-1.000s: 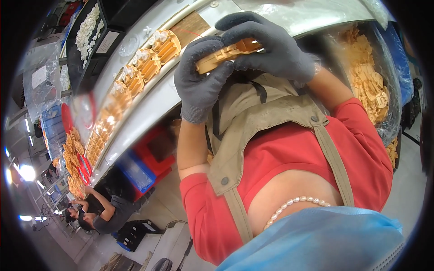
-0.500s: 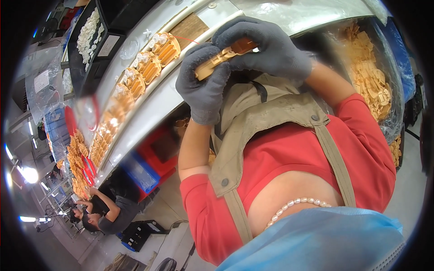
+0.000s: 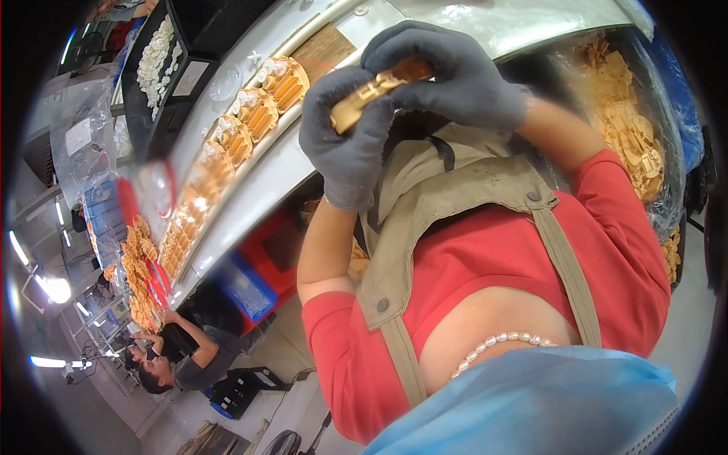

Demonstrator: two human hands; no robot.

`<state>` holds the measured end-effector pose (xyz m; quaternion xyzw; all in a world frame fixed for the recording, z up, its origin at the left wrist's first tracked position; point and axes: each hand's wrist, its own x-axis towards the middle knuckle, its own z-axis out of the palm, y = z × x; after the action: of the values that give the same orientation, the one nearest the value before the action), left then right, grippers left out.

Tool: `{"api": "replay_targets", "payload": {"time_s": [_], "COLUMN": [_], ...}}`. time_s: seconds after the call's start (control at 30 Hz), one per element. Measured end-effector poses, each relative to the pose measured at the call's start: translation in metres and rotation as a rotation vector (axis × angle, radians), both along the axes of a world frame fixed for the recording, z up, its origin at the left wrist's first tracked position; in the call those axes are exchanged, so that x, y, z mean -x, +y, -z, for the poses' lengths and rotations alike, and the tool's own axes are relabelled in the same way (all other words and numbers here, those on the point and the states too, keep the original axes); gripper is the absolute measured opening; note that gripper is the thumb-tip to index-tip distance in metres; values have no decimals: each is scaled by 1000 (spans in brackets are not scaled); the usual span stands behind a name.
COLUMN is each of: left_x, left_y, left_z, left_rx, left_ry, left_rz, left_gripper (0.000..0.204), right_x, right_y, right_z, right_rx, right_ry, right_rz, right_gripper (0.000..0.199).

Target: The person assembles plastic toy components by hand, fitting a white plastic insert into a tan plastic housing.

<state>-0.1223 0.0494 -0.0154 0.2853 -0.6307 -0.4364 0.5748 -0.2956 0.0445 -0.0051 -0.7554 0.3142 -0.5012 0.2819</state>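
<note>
Both hands wear dark grey gloves and are held close together in front of my apron. My left hand [image 3: 345,144] has its fingers wrapped round one end of a shiny gold plastic part [image 3: 364,104]. The far end, which looks darker and orange-brown, is gripped by my right hand [image 3: 455,80]. The part slants up to the right between them; the gloves hide much of it. Just left of my hands, a row of orange-gold plastic housings [image 3: 262,114] with small clear-white pieces on them lies along the white-edged bench.
A black bin [image 3: 155,68] of small white parts stands at far left. On my right is a plastic-lined container [image 3: 629,129] of gold parts. Red-rimmed things [image 3: 157,280] and a heap of orange parts [image 3: 139,262] lie farther down the bench, near a co-worker [image 3: 182,360].
The gold part has turned slightly in my hands, which stay closed round it. The whole view has shifted a little; the row of housings looks unchanged.
</note>
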Motion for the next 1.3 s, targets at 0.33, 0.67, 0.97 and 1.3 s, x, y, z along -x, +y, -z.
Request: {"api": "replay_targets", "payload": {"time_s": [0.33,0.67,0.97,1.3], "left_x": [22,12,10,24], "left_y": [-14,-14,-16,-22], "left_z": [10,15,23,30], "left_rx": [186,404,234,24], "left_ry": [-164,-364,-383,15], "left_rz": [-240,-124,-7,-212], "left_gripper": [52,51,24,60], "right_x": [-10,-10,-27,-27], "right_y": [-21,-2,-14,-43], "right_z": [11,-28,-8,24], "right_rx": [21,139,-143,111], "right_ry": [-398,-378,-551,-268], "right_rz": [37,168,40,243], "right_gripper": [37,46,39,26]}}
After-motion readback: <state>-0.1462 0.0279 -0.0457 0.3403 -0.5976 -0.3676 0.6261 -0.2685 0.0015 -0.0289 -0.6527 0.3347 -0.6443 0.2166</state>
